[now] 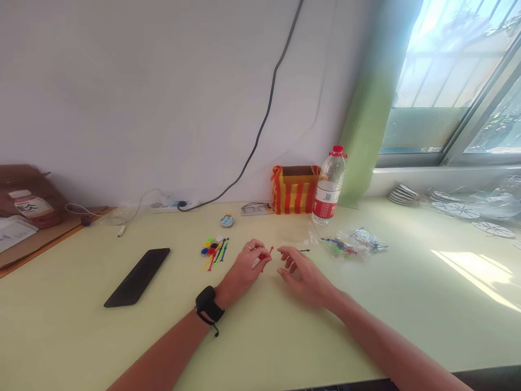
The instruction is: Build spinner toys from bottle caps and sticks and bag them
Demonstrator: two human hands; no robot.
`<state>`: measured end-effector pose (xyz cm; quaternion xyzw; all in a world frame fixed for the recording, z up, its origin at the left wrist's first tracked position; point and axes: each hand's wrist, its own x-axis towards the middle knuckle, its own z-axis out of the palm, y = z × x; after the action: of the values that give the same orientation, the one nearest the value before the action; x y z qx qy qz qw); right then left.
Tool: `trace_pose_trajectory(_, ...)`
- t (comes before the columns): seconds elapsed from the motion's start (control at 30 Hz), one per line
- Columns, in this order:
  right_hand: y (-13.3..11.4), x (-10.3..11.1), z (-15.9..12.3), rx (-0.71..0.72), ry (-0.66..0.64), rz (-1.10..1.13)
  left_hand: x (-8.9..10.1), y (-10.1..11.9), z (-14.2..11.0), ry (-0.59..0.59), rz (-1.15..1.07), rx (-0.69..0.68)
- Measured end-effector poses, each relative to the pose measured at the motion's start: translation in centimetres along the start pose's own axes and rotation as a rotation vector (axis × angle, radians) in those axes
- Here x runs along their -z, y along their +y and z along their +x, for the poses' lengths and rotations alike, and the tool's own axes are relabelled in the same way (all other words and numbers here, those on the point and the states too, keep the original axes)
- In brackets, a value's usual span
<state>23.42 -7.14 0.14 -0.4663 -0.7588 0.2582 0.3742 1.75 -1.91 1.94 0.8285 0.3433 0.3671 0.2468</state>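
My left hand, wearing a ring and a black wristwatch, pinches a small red arrow. Its pointed end sticks up beyond the fingertips, and a red part shows between them. Just to the right is my right hand, fingers curved and apart from the thumb, with nothing visible between them. A dark arrow lies on the table behind the right fingers, partly hidden by them. Left of my left hand is a small pile of coloured arrows and round plastic pieces.
Clear plastic bags with coloured parts lie to the right. A black phone-like slab lies left, and a small round tin farther back. A striped bag and a water bottle stand by the wall.
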Motion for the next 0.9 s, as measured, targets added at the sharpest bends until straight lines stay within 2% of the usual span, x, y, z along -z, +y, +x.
trace_pose_trajectory(0.17, -0.1, 0.0, 0.3, -0.076, -0.021, 0.098, -0.3, 0.2, -0.1, -0.062, -0.178, 0.064)
trace_pose_trajectory(0.27, -0.4, 0.0, 0.5, -0.076, -0.08, 0.214, -0.7, 0.1, -0.1, -0.099, -0.348, 0.112)
trace_pose_trajectory(0.37, -0.9, 0.2, 0.7, -0.08, -0.151, 0.388, -0.9, 0.6, -0.1, -0.086, -0.484, 0.122)
trace_pose_trajectory(0.43, -1.2, 0.4, 0.6, -0.131, -0.226, 0.548, -0.9, 1.1, 0.0, -0.059, -0.54, 0.12)
trace_pose_trajectory(0.53, -1.8, 0.7, 0.4, -0.216, -0.412, 0.809, -0.8, 1.6, 0.1, -0.016, -0.572, 0.13)
trace_pose_trajectory(0.63, -2.3, 0.7, 0.3, -0.247, -0.511, 0.933, -0.8, 1.7, 0.1, -0.004, -0.585, 0.155)
trace_pose_trajectory(0.77, -2.3, 0.7, 0.4, -0.32, -0.455, 0.947, -0.8, 1.2, 0.2, 0.024, -0.576, 0.171)
trace_pose_trajectory(0.9, -1.9, 1.0, 0.7, -0.382, -0.312, 0.892, -0.8, 0.1, 0.5, 0.086, -0.509, 0.186)
